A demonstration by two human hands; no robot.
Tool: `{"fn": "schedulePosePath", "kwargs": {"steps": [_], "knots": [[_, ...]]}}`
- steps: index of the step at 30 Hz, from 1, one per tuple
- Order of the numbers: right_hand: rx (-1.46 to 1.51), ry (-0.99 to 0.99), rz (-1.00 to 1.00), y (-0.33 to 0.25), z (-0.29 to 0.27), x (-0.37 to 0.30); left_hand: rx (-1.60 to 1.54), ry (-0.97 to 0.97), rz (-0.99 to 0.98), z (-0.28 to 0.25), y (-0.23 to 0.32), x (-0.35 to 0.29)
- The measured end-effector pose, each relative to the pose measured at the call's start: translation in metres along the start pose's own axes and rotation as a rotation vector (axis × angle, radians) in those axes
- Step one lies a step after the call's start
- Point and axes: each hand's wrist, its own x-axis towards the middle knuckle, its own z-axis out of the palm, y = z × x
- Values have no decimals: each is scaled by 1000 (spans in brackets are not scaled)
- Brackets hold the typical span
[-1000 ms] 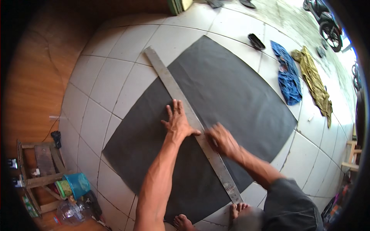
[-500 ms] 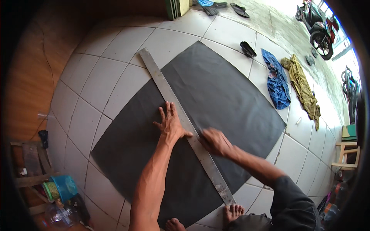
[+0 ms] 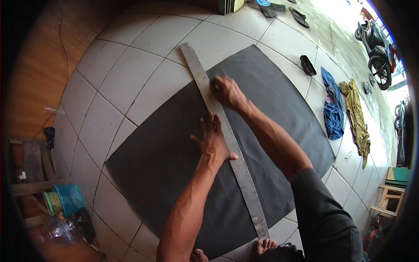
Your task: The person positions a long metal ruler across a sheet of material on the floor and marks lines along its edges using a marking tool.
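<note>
A large dark grey sheet (image 3: 286, 102) lies on the floor, with a long metal straightedge (image 3: 249, 192) laid across it from far left to near right. My left hand (image 3: 214, 143) presses on the straightedge and the sheet beside it, fingers spread, thumb resting on the metal. Farther up, my right hand (image 3: 228, 92) is closed like a fist at the straightedge's right edge; whatever sits in its grip is too hidden to make out. At the near end of the straightedge is my bare foot (image 3: 264, 245).
White floor tiles (image 3: 144, 70) surround the sheet. To the right lie a sandal (image 3: 308, 65), blue cloth (image 3: 333, 105) and olive cloth (image 3: 355, 118). A blue bucket (image 3: 70, 200) and wooden slats (image 3: 37, 187) stand at left; a small wooden stool (image 3: 388, 201) is at right.
My right hand has travelled away from me along the straightedge, from beside my left hand to near the sheet's far edge. My left hand stays pressed down. The whole view has shifted slightly.
</note>
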Motion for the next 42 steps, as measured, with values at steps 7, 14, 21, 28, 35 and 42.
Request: {"fn": "schedulePosePath", "kwargs": {"steps": [7,14,21,28,35,42], "knots": [[59,-243,185,-170,-131,-308,-21,4,-31,1,1,4],[62,-439,664,-294,-199,-467,-3,80,-96,32,0,-7],[-225,-300,623,-310,-151,-473,-333,500,-204,98,46,-18],[-166,-162,731,-307,-152,-474,-517,442,-347,65,87,-43],[-135,30,661,-271,-166,-466,-490,570,-31,75,99,-44],[-69,17,760,-264,-160,-462,-208,756,34,159,21,-112]]}}
